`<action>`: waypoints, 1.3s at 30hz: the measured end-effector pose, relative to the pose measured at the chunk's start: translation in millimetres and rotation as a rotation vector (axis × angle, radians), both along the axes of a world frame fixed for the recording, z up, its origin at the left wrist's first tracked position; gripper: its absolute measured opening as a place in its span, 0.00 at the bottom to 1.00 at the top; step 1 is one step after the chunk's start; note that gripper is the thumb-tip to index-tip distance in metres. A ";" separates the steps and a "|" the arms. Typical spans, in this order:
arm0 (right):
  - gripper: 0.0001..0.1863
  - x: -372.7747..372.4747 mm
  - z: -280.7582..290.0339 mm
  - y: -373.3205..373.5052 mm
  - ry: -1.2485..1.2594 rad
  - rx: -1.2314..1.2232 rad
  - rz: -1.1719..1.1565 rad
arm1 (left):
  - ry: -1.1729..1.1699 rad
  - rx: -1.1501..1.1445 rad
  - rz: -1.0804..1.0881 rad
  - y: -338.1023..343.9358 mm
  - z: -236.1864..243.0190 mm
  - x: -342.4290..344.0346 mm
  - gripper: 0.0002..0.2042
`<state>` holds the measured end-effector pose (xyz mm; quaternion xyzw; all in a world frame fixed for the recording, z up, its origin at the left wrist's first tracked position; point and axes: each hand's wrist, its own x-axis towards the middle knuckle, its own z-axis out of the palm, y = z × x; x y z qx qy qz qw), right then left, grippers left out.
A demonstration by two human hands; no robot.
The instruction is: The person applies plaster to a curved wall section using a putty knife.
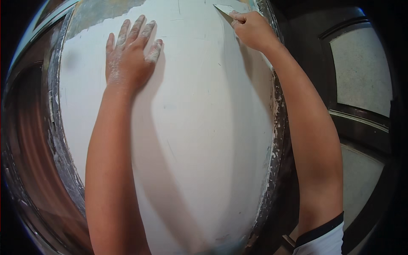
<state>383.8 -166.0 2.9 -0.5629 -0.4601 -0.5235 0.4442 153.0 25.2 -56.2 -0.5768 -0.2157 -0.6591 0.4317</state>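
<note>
The scraper (225,11), of which a thin, tapering blade is exposed, is located at the upper right of the white panel (191,114), which is taken as the landmark. It is gripped by the right hand (254,32); the fingers are curled closed around the tool, and its handle is largely concealed within them. From the grip, the blade is directed up and to the left, so that its long axis is slanted inward across the top of the panel. The angle between blade and panel face is judged to be the governing relation; whether the blade edge is touching the panel or held just clear cannot be told. The scraper is controlled by the right hand alone. The left hand (131,59) is positioned at the panel's upper left, well apart from the tool; its fingers are spread and extended upward, nothing is grasped, and white residue is carried on them. Above that hand, the panel's top left corner is occupied by a grey patch (102,18) with an irregular border. The panel is bounded on its right by a dark, flaking edge (275,142) and on its left by a worn frame strip (55,95). No container is visible.
</note>
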 end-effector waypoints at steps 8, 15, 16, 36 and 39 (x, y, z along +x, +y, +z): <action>0.23 -2.7 5.6 -7.0 0.009 0.025 -0.087 | 0.000 0.002 0.039 -0.2 -0.6 0.4 0.27; 0.24 5.3 1.8 -6.9 0.016 -0.038 -0.041 | -0.016 -0.005 0.018 -0.7 -2.6 0.4 0.26; 0.24 9.0 1.6 -1.5 0.013 -0.042 -0.036 | -0.015 -0.012 0.010 -1.6 -3.3 -0.1 0.26; 0.13 -19.1 14.0 -9.1 0.105 0.129 0.108 | 0.000 -0.036 -0.012 -3.3 -8.4 -2.7 0.27; 0.13 -15.7 17.2 -10.7 0.097 0.155 0.074 | -0.001 -0.018 -0.001 -1.9 -7.7 -4.1 0.26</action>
